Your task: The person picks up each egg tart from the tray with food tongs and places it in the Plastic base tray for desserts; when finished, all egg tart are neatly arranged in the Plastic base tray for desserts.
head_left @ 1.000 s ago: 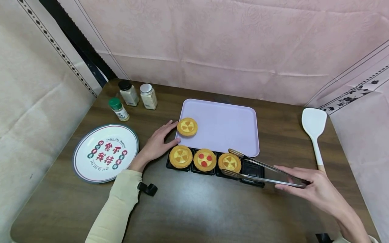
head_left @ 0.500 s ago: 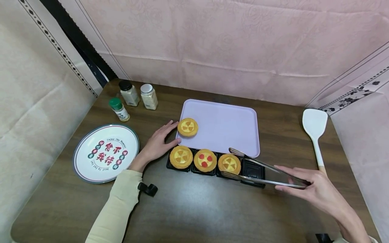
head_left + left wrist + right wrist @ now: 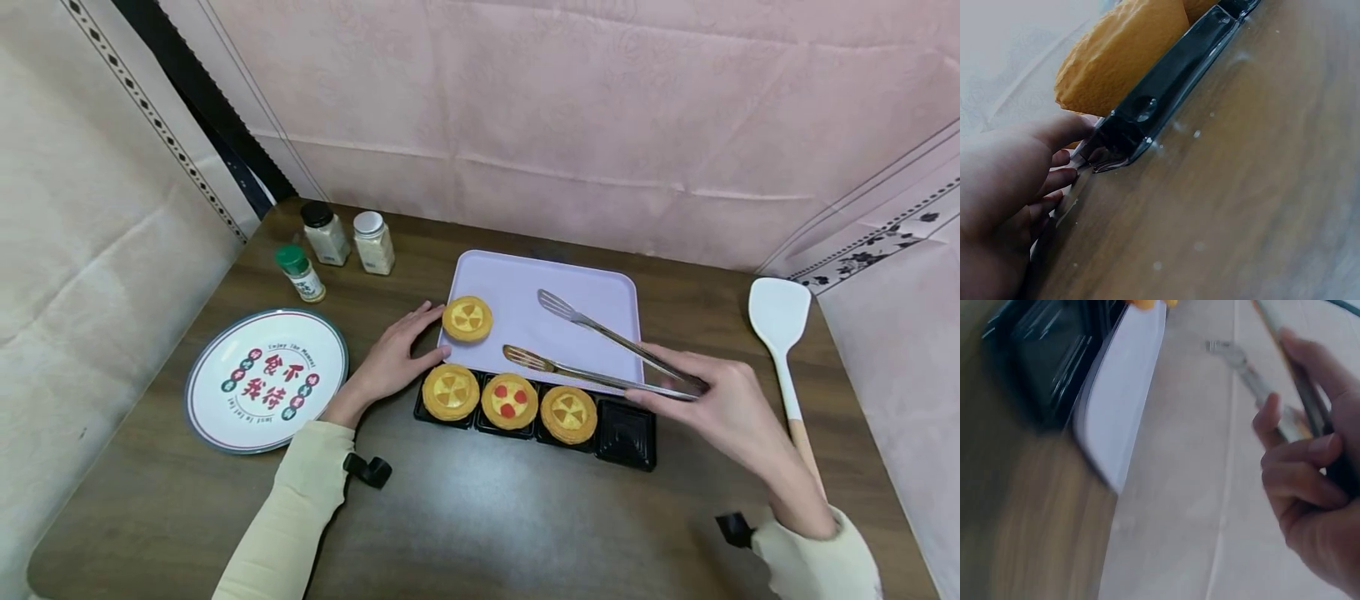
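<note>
My right hand (image 3: 720, 396) grips metal tongs (image 3: 615, 337) near their hinged end, as the right wrist view also shows. The tongs' arms stand apart over the lilac tray (image 3: 525, 275), nothing between their tips. My left hand (image 3: 390, 358) touches the tray's left edge with thumb and fingers spread. Next to it, a tart (image 3: 467, 319) with a yellow wedge pattern sits on the lilac tray. In front, a black compartment tray (image 3: 627, 435) holds a yellow tart (image 3: 450, 392), a red-dotted tart (image 3: 509, 401) and another yellow tart (image 3: 568, 414); its rightmost compartment is bare.
A round white plate (image 3: 225, 400) with red lettering lies at the left. Behind it stand a green-capped jar (image 3: 302, 273), a black-capped jar (image 3: 326, 235) and a white-capped jar (image 3: 373, 243). A white spatula (image 3: 780, 317) lies at the right. Cloth walls border the table.
My right hand has moved the tongs up and left, from around the third tart in the black tray to over the lilac tray. My left hand stays put; the tarts have not moved.
</note>
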